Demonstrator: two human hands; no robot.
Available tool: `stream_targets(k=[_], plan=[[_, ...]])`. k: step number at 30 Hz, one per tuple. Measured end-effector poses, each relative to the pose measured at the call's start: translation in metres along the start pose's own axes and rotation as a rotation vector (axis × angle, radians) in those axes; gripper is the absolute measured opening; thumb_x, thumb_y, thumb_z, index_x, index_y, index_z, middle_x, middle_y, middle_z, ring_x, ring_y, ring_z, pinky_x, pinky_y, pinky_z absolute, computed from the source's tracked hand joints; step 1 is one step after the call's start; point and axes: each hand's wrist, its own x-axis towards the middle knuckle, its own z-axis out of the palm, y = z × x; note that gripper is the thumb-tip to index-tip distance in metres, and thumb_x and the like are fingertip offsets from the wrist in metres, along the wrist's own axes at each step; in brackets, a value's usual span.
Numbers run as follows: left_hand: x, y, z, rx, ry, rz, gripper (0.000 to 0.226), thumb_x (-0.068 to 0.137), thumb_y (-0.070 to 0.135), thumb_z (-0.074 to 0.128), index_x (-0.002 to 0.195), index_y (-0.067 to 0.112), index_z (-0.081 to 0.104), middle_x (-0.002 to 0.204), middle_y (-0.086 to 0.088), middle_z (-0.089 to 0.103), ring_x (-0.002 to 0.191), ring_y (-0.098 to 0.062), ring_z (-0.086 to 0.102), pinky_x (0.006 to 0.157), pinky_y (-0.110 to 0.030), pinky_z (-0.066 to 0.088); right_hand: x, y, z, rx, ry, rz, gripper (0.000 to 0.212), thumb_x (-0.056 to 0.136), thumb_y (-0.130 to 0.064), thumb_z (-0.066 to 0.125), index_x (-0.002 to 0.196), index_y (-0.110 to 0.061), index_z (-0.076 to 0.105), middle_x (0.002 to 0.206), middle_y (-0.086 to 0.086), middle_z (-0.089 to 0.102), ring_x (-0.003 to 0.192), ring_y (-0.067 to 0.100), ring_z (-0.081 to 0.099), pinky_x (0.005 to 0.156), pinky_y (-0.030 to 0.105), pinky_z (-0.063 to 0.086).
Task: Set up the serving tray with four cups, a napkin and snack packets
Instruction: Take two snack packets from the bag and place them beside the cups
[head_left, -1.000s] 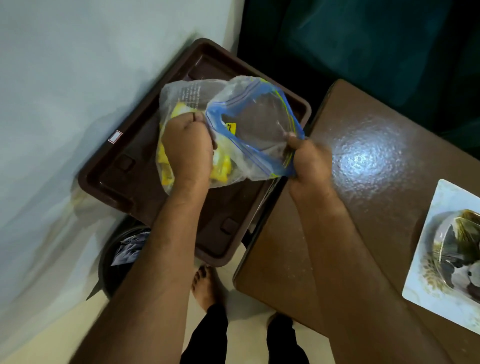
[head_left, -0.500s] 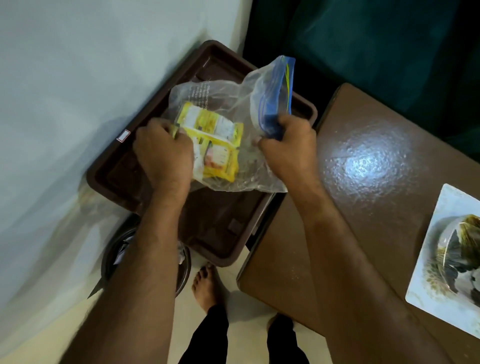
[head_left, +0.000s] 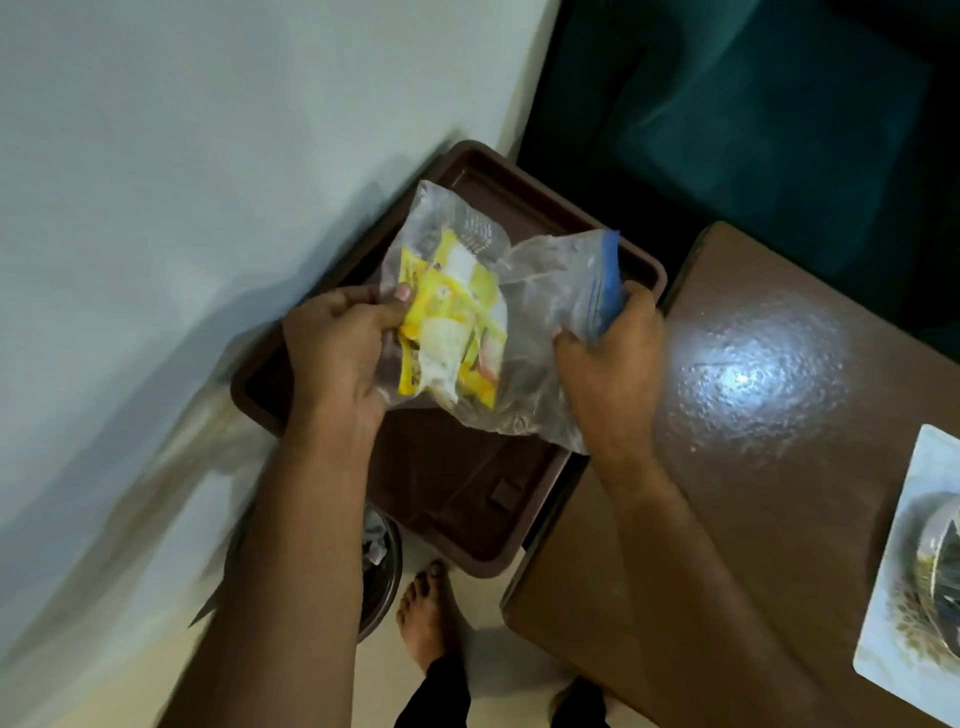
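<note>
A clear zip bag (head_left: 540, 332) with a blue seal hangs over the dark brown serving tray (head_left: 467, 530), which rests beside the white wall. Yellow snack packets (head_left: 452, 332) lie inside the bag at its left end. My left hand (head_left: 337, 353) pinches the bag's left side around the packets. At the right, my right hand (head_left: 608, 364) grips the blue zip end. The tray holds nothing that I can see; part of it is hidden by the bag and my arms.
A glossy brown table (head_left: 753, 467) stands right of the tray. A white plate (head_left: 914, 561) with a patterned cup lies at its right edge. A dark bin (head_left: 382, 561) sits on the floor under the tray, by my bare foot (head_left: 426, 618). Dark green upholstery (head_left: 753, 104) fills the back.
The bag's mouth was held wide at first; now it is folded flat and the bag is stretched sideways between my hands. My right hand has shifted rightward along the zip end.
</note>
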Motion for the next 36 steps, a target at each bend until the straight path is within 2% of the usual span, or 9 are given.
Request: stream_targets(k=[4, 8, 12, 20, 22, 25, 28, 30, 36], plan=[[-0.028, 0.024, 0.007, 0.030, -0.062, 0.149, 0.017, 0.072, 0.004, 0.089, 0.079, 0.007, 0.074, 0.073, -0.006, 0.077, 0.073, -0.019, 0.076, 0.072, -0.036, 0.065, -0.022, -0.029, 0.004, 0.005, 0.182, -0.269, 0.052, 0.093, -0.031, 0.074, 0.138, -0.010, 0.058, 0.131, 0.007, 0.056, 0.123, 0.021, 0.053, 0.103, 0.034, 0.050], [-0.045, 0.042, 0.011, 0.044, -0.139, 0.189, 0.017, 0.071, 0.002, 0.089, 0.073, 0.012, 0.076, 0.072, -0.002, 0.078, 0.076, -0.016, 0.078, 0.071, -0.028, 0.062, -0.025, -0.065, 0.006, 0.506, -0.186, -0.051, 0.033, 0.101, -0.037, 0.064, 0.121, -0.011, 0.070, 0.108, 0.001, 0.074, 0.096, 0.018, 0.071, 0.084, 0.048, 0.062], [-0.051, 0.056, 0.008, 0.153, -0.200, 0.321, 0.021, 0.075, 0.000, 0.086, 0.069, 0.018, 0.077, 0.067, 0.006, 0.076, 0.073, -0.007, 0.075, 0.068, -0.016, 0.057, -0.021, -0.078, 0.007, 0.579, -0.141, 0.005, 0.032, 0.098, -0.042, 0.067, 0.118, -0.017, 0.072, 0.099, -0.002, 0.075, 0.092, 0.014, 0.072, 0.080, 0.039, 0.064], [-0.047, 0.074, 0.007, 0.179, -0.173, 0.629, 0.033, 0.092, -0.009, 0.060, 0.076, 0.021, 0.060, 0.073, -0.002, 0.072, 0.075, -0.022, 0.078, 0.067, -0.028, 0.062, -0.007, -0.062, 0.000, 0.576, -0.065, 0.042, 0.024, 0.097, -0.008, 0.066, 0.120, -0.015, 0.070, 0.107, 0.006, 0.073, 0.100, 0.020, 0.071, 0.085, 0.038, 0.063], [-0.042, 0.071, 0.009, 0.247, -0.105, 0.631, 0.017, 0.090, 0.006, 0.072, 0.096, 0.021, 0.067, 0.083, -0.002, 0.077, 0.077, -0.019, 0.079, 0.068, -0.032, 0.064, -0.006, -0.057, -0.002, 0.569, -0.090, 0.044, 0.030, 0.096, -0.008, 0.067, 0.125, -0.015, 0.068, 0.111, 0.005, 0.073, 0.100, 0.018, 0.072, 0.085, 0.035, 0.062], [-0.035, 0.060, 0.014, 0.624, -0.098, 0.353, 0.050, 0.088, 0.058, 0.073, 0.122, 0.022, 0.065, 0.101, 0.007, 0.070, 0.094, -0.012, 0.070, 0.083, -0.034, 0.058, -0.009, -0.052, -0.002, 0.531, -0.181, 0.058, 0.036, 0.096, -0.010, 0.070, 0.130, -0.019, 0.064, 0.119, 0.002, 0.071, 0.100, 0.012, 0.071, 0.093, 0.040, 0.062], [-0.043, 0.048, 0.019, 0.736, -0.148, 0.251, 0.067, 0.085, 0.080, 0.056, 0.112, 0.021, 0.073, 0.102, 0.001, 0.074, 0.097, -0.013, 0.069, 0.077, -0.030, 0.051, -0.015, -0.046, -0.001, 0.491, -0.236, 0.030, 0.044, 0.093, -0.013, 0.074, 0.134, -0.020, 0.061, 0.124, 0.000, 0.068, 0.100, 0.012, 0.070, 0.096, 0.043, 0.061], [-0.050, 0.045, 0.020, 0.714, -0.158, 0.332, 0.075, 0.079, 0.088, 0.050, 0.096, 0.018, 0.073, 0.087, 0.009, 0.070, 0.076, 0.007, 0.063, 0.068, -0.026, 0.047, -0.018, -0.043, 0.000, 0.460, -0.237, -0.007, 0.047, 0.092, -0.019, 0.077, 0.136, -0.022, 0.060, 0.126, -0.003, 0.066, 0.106, 0.015, 0.069, 0.096, 0.043, 0.061], [-0.063, 0.041, 0.027, 0.970, 0.036, 0.651, 0.019, 0.098, 0.023, 0.066, 0.105, 0.010, 0.078, 0.100, -0.009, 0.078, 0.086, -0.013, 0.063, 0.074, -0.024, 0.039, -0.024, -0.038, 0.000, 0.421, -0.217, -0.048, 0.053, 0.090, -0.020, 0.080, 0.139, -0.020, 0.058, 0.127, -0.005, 0.065, 0.110, 0.015, 0.066, 0.097, 0.040, 0.059]])
